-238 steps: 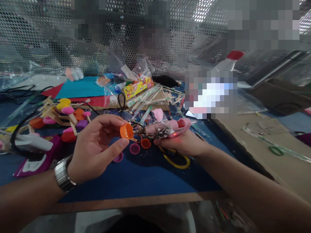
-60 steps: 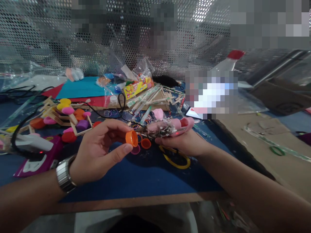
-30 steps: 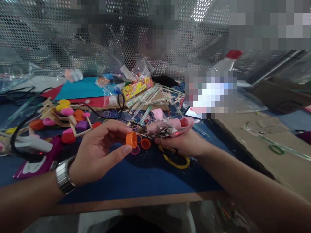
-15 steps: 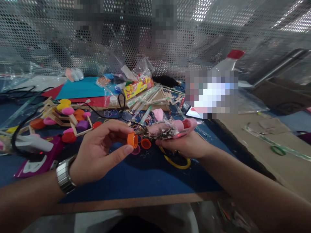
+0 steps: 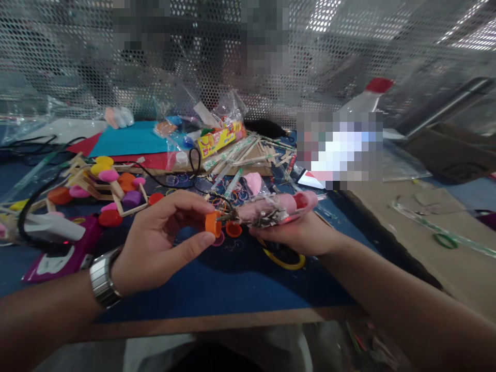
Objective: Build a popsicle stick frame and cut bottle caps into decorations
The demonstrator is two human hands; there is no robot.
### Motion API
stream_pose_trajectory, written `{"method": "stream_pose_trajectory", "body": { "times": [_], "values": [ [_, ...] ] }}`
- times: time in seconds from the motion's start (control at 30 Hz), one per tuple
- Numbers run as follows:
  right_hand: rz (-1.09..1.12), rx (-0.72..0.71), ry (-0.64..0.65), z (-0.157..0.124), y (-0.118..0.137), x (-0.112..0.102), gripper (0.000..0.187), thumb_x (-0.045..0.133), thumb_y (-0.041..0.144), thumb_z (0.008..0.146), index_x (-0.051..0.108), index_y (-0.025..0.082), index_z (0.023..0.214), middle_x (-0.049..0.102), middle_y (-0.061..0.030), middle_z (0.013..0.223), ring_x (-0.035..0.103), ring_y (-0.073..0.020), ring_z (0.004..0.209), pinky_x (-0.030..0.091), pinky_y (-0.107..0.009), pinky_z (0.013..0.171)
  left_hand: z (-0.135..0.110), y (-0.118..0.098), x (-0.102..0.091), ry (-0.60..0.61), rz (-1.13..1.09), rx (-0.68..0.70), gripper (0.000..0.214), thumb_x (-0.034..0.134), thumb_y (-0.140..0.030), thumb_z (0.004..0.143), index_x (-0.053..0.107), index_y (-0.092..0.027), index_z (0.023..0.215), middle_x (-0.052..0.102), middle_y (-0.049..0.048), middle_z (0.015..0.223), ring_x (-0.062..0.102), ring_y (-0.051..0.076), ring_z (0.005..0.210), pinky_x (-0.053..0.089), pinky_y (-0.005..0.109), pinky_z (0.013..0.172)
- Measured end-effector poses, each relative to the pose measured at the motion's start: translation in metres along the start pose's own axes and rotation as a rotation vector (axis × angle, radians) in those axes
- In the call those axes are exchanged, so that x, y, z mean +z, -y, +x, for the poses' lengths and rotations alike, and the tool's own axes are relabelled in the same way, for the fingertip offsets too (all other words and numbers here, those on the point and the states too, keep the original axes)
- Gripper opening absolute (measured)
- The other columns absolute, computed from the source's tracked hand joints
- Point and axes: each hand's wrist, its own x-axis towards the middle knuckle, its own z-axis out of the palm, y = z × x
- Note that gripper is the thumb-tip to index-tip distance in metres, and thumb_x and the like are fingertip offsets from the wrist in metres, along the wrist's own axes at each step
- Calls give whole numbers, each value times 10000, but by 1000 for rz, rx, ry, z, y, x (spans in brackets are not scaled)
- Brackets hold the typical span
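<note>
Pinched between the thumb and fingers of my left hand (image 5: 158, 245) is a small orange cap (image 5: 213, 223), held on its side above the table. My right hand (image 5: 298, 232) is closed around a pink hot glue gun (image 5: 267, 209), its front crusted with dried glue and peeling material. The gun's metal nozzle reaches the cap's right side; whether it touches cannot be made out. Below the hands lie another orange cap (image 5: 233, 229) and a yellow scissor-like handle loop (image 5: 287, 260). A frame of wooden sticks (image 5: 93, 186) with colourful round pieces stands left of my left hand.
A purple device (image 5: 62, 253) with a black cable sits at the left. Behind are blue sheets (image 5: 127, 139), a yellow box (image 5: 219, 139), loose wooden sticks (image 5: 248, 155) and a lit screen (image 5: 337, 155). Cardboard (image 5: 406, 227) lies at the right, a mesh panel (image 5: 213, 62) at the back.
The glue gun's nozzle has moved slightly down at the orange cap, and the gun has shifted a little right. My left hand keeps its pinch on the cap.
</note>
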Motion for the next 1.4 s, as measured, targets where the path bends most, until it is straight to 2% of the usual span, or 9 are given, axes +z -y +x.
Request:
{"method": "stream_pose_trajectory", "body": {
  "times": [0.37, 0.77, 0.87, 1.03, 1.4],
  "values": [
    [82, -13, 32, 0, -2, 0, 178, 737, 204, 866, 811, 234, 1024, 822, -34, 1078, 776, -221, 1023, 575, -354, 1048, 1, -1, 1, -22, 7, -18, 230, 823, -185, 820, 759, -234, 1035, 725, 85, 1022, 737, 210, 876, 687, 340, 782],
    [152, -88, 40, -1, -5, 1, 244, 737, 107, 870, 805, 242, 1063, 819, -18, 1121, 755, -216, 1133, 571, -324, 1065, 0, 0, 0, -3, -10, -32, 249, 806, -157, 833, 753, -242, 1061, 720, 69, 1033, 740, 194, 872, 680, 323, 792],
    [153, -101, 44, -2, -5, 2, 280, 724, 79, 875, 805, 262, 1072, 814, -5, 1148, 752, -200, 1141, 572, -298, 1063, 0, 0, 0, 3, -13, -23, 259, 798, -141, 838, 751, -243, 1071, 717, 69, 1037, 739, 187, 880, 679, 314, 802],
    [102, -116, 78, -1, -5, 0, 285, 720, 119, 889, 795, 253, 1129, 806, -27, 1174, 739, -221, 1172, 571, -340, 1082, 0, 0, 0, -8, -9, -28, 248, 808, -160, 831, 753, -246, 1057, 715, 72, 1031, 741, 198, 872, 687, 329, 788],
    [61, -127, 103, -1, -5, -1, 289, 699, 133, 902, 787, 253, 1150, 785, -21, 1239, 740, -214, 1165, 565, -340, 1085, 2, -1, 1, -38, -8, -21, 225, 826, -181, 809, 759, -232, 1018, 722, 73, 987, 735, 197, 829, 688, 325, 744]
  ]
}}
